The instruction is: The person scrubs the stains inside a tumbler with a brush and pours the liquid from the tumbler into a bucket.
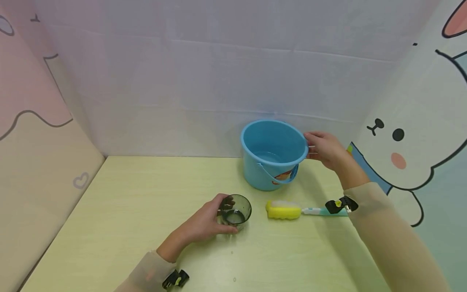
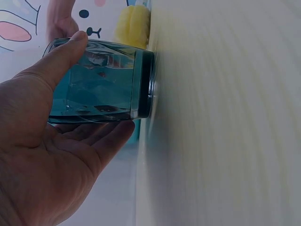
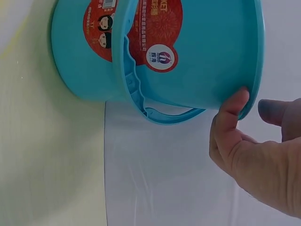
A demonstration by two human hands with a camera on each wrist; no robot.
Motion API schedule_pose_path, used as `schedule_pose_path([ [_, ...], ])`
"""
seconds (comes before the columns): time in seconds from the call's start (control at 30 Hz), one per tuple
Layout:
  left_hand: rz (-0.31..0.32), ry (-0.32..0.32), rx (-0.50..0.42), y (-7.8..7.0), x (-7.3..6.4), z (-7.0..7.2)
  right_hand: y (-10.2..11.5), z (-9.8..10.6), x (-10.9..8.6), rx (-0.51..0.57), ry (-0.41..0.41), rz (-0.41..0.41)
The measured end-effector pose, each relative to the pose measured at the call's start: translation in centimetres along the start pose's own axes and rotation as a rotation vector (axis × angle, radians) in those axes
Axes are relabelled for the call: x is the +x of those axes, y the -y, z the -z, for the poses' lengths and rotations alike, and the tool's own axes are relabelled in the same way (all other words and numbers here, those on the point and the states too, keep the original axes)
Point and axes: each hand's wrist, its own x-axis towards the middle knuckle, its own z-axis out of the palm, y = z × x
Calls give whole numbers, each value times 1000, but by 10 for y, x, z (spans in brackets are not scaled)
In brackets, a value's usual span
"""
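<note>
Three views share the details out. Only the head view shows the inside of the blue bucket [image 1: 251, 172] and the long handle of the brush [image 1: 283, 213]; the left wrist view catches just the brush's yellow head beyond the dark, see-through glass [image 1: 240, 206]. There the left hand [image 1: 205, 222] grips the upright glass, thumb on one side, fingers on the other; whether its base touches the desk [image 1: 127, 207] I cannot tell. The right wrist view brings out the bucket's red sticker [image 3: 162, 23] with print and small cartoon faces. It also shows the right hand's [image 1: 324, 151] bent fingers hooked at the rim, the thumb close by; whether the thumb touches, I cannot tell.

The desk is pale, wood-grained, with a creased white cloth [image 1: 182, 77] behind and cartoon-printed panels at left [image 1: 40, 174] and right [image 1: 416, 97]. The bucket stands upright near the cloth, the brush lying in front of it, right of the glass.

Counted: one glass, one bucket, one brush, two hands, two beige sleeves [image 1: 383, 231], two black clips [image 1: 175, 280] at the wrists.
</note>
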Motion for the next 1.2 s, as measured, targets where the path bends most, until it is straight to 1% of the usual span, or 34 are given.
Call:
schedule_pose_path([
  [0.2,-3,1,-6,0,0,0,0,1,9,-4,16,-19],
  [0.4,8,-1,-3,-1,-1,2,-1,1,13,10,21,-28],
  [0.8,4,-2,12,-2,1,3,-2,3,14,56,23,-29],
  [0.93,-2,-11,14,-1,1,4,-2,2,13,65,12,-21],
  [0.97,-3,-14,13,-1,1,4,-2,2,14,82,1,-25],
  [1.17,-13,-29,0,-1,-2,4,-2,-2,14,83,-10,-23],
  [1.2,-14,-34,6,-1,-2,4,-2,-2,13,66,-1,-19],
])
